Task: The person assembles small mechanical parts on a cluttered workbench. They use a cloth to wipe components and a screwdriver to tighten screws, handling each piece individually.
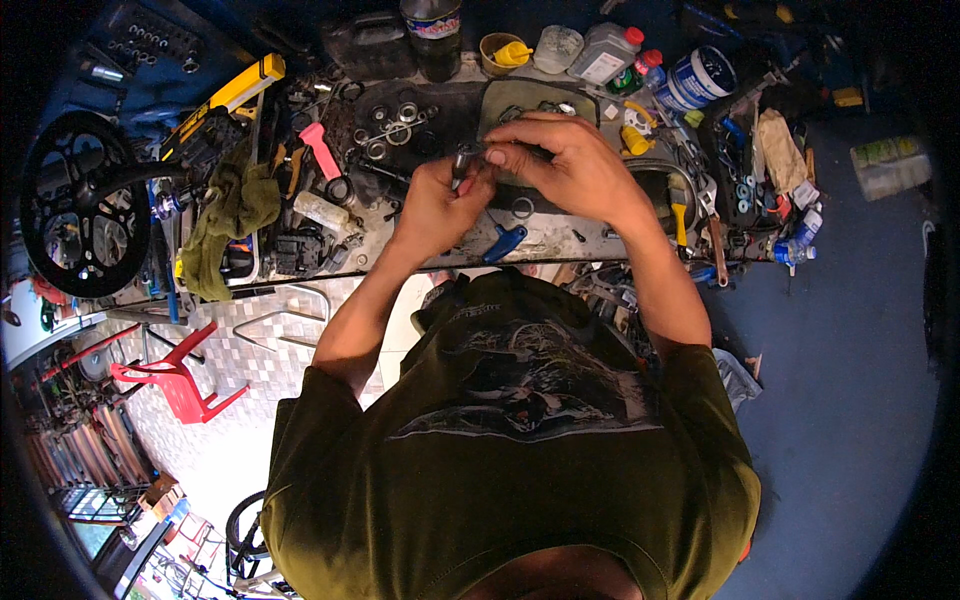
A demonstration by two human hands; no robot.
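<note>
Nearest, the left hand (437, 203) curls shut around a small dark metal part (463, 160), holding it just above the cluttered surface (560, 245); the right hand (560, 165) meets it from the other side, fingertips pinching the part's top end, so both hands touch; this looks like the fitting or turning stage on that part, and the next move likely calls for a firm left grip while the right fingers twist with care. Just below lies a blue-handled tool (505, 243); to the left, an olive rag (235, 205); farther, bearing rings (395, 120) on a dark tray; beyond, a white bottle (605, 50).
</note>
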